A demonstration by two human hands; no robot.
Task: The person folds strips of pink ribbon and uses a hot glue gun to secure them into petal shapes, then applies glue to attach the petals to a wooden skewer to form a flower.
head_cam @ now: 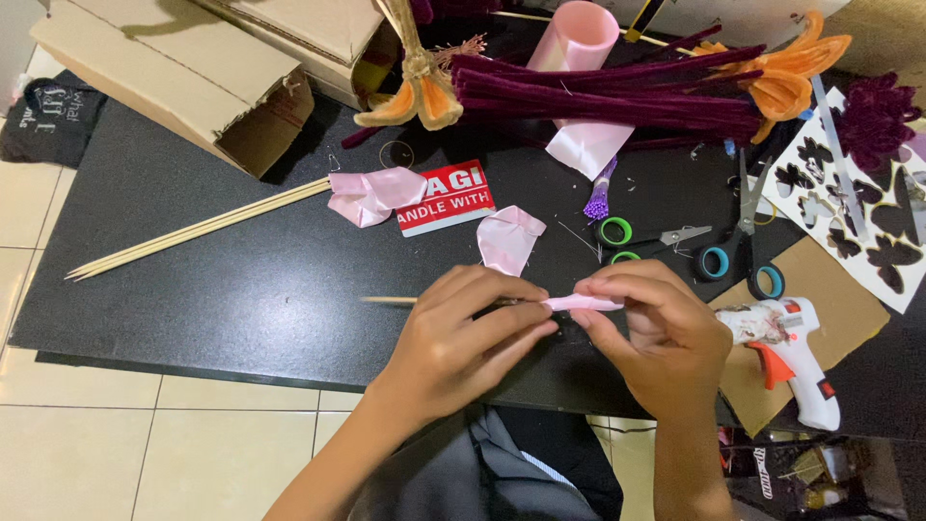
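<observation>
My left hand [463,333] and my right hand [651,333] meet over the black mat [222,289], both pinching a narrow strip of pink ribbon [582,303] wrapped at the tip of a thin wooden stick [389,300] that juts out to the left of my left hand. A folded pink ribbon piece [508,237] lies just beyond my hands. A stick with a pink ribbon bud on its end [374,193] lies further back on the left.
A white glue gun [796,362] rests on brown card at the right. Green-handled [617,233] and blue-handled scissors [738,256] lie behind my right hand. Maroon pipe cleaners [617,96], a pink ribbon roll [577,34], cardboard boxes [183,72], a butterfly stencil sheet [858,212] and a red label [446,197] crowd the back.
</observation>
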